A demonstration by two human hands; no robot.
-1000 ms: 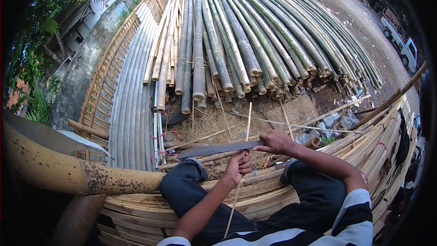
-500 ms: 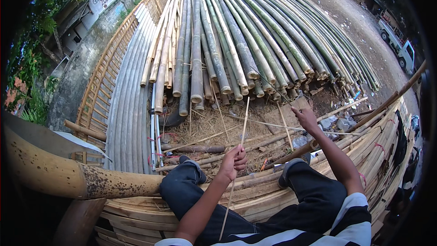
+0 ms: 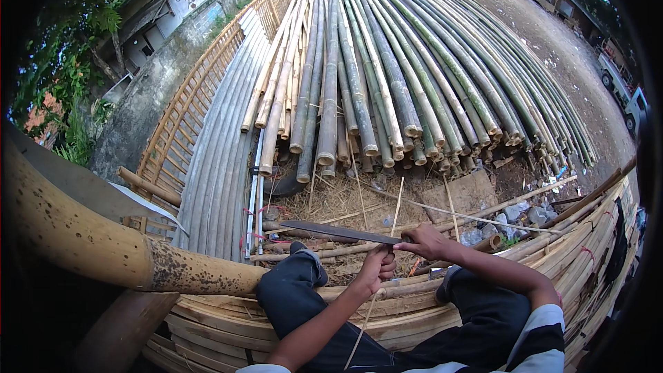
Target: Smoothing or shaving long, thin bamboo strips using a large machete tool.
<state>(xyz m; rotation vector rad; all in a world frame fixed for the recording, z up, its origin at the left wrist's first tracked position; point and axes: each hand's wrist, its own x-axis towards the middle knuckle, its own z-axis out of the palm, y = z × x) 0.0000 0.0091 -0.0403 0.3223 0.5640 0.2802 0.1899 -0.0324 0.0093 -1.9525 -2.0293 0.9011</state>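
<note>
My left hand point(image 3: 376, 269) is closed round a thin bamboo strip point(image 3: 360, 332), which runs from my lap up past my fist. Just above it, my right hand point(image 3: 423, 242) grips a long dark-bladed knife point(image 3: 331, 231) close to its handle end. The blade points left and lies across the strip right above my left fist. My two hands are close together, and the knife's handle is hidden in my right fingers.
Long bamboo poles point(image 3: 414, 97) lie stacked ahead, cut ends toward me. A thick bamboo pole point(image 3: 131, 255) stretches in from the left. Split bamboo slats point(image 3: 228, 328) are piled under my legs. Corrugated sheets point(image 3: 224, 145) lie along a bamboo fence point(image 3: 181, 114).
My right hand has come in from the right to my left hand, bringing the knife blade across the strip. The view has shifted, so the surroundings sit lower and further right.
</note>
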